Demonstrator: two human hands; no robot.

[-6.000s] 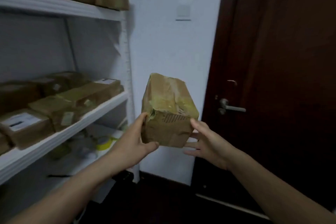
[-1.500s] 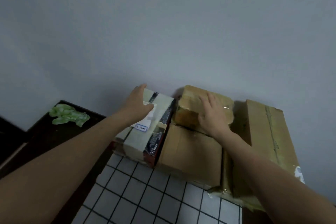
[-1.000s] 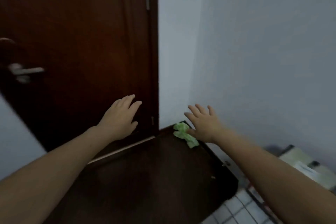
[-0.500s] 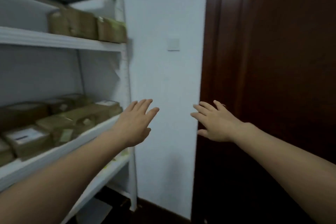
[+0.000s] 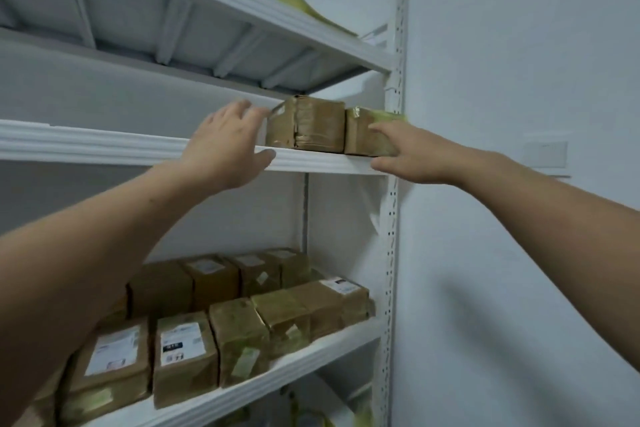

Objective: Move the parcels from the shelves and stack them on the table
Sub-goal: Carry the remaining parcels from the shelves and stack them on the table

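Both hands have risen since half a second ago, from chest height in front of the door up to the middle shelf (image 5: 104, 146), and the view has swung left onto the white rack. The left hand (image 5: 228, 146) is raised with its back to the camera, the forearm slanting up from the lower left. Its fingers are straight and loosely spread, holding nothing. The fingertips (image 5: 254, 111) reach the left end of the taped parcel (image 5: 311, 125); blur hides whether they touch it. The thumb lies across the shelf's front lip.

The right hand (image 5: 412, 152) comes in from the right with the arm nearly level. Its fingers are straight and close together, laid across the front of the smaller parcel (image 5: 356, 140), with the thumb down by the shelf edge. It grips nothing, and contact with the cardboard cannot be told.

The two brown parcels sit side by side and touching at the right end of the middle shelf, the smaller one next to the perforated upright post (image 5: 391, 218).

On the lower shelf (image 5: 311, 354) stand two rows of brown parcels (image 5: 239, 333), several with white labels. A yellow-green sheet (image 5: 304, 7) pokes over the top shelf (image 5: 242, 7).
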